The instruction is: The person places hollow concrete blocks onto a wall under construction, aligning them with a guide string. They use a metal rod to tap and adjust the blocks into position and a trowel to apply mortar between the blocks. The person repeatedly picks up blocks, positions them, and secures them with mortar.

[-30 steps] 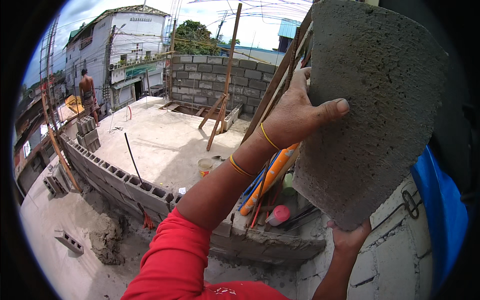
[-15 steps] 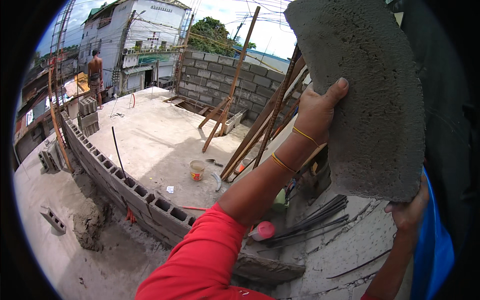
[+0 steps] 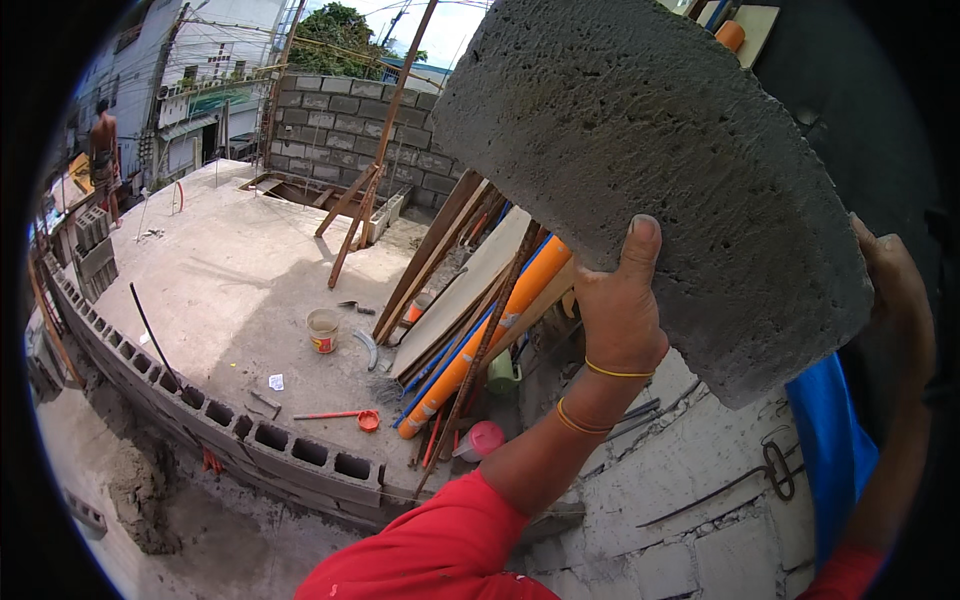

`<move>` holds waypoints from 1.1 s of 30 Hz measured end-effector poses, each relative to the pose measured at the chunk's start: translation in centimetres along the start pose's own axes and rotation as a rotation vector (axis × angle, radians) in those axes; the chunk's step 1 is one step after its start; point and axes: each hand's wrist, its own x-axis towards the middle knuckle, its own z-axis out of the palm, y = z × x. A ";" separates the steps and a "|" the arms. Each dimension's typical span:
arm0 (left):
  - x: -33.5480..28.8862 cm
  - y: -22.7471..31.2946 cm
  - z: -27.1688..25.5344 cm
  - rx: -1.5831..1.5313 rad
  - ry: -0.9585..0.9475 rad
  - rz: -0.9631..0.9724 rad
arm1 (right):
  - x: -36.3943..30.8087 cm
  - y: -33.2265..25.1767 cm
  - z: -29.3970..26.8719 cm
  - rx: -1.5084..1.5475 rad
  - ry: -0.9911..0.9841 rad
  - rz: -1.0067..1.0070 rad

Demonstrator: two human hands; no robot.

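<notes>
A large dark grey concrete block [image 3: 660, 160] is raised high in front of me, its broad pitted face toward me and its top edge out of the picture. My left hand [image 3: 622, 305] grips the lower left edge, thumb pressed on the face and fingers hidden behind. At the far right edge, my right hand [image 3: 892, 270] holds the block's other end, most of its fingers out of sight. The block hangs tilted, sloping down to the right, above a wall of pale blocks [image 3: 710, 520].
A low curved hollow-block wall [image 3: 290, 455] runs along the left. Leaning boards, an orange pipe [image 3: 480, 345] and a rusty bar stand under the block. A bucket [image 3: 323, 330], a pink-lidded container [image 3: 478, 440] and a blue tarp [image 3: 830, 440] are around. A person [image 3: 105, 155] stands far left.
Both hands have turned the block from near upright to a slant, its upper end swinging left. My view has shifted right, showing more of the orange pipe and boards.
</notes>
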 end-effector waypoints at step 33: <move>-28.8 0.8 -47.3 0.874 0.564 -0.309 | -10.1 0.4 57.0 0.128 -1.449 -0.457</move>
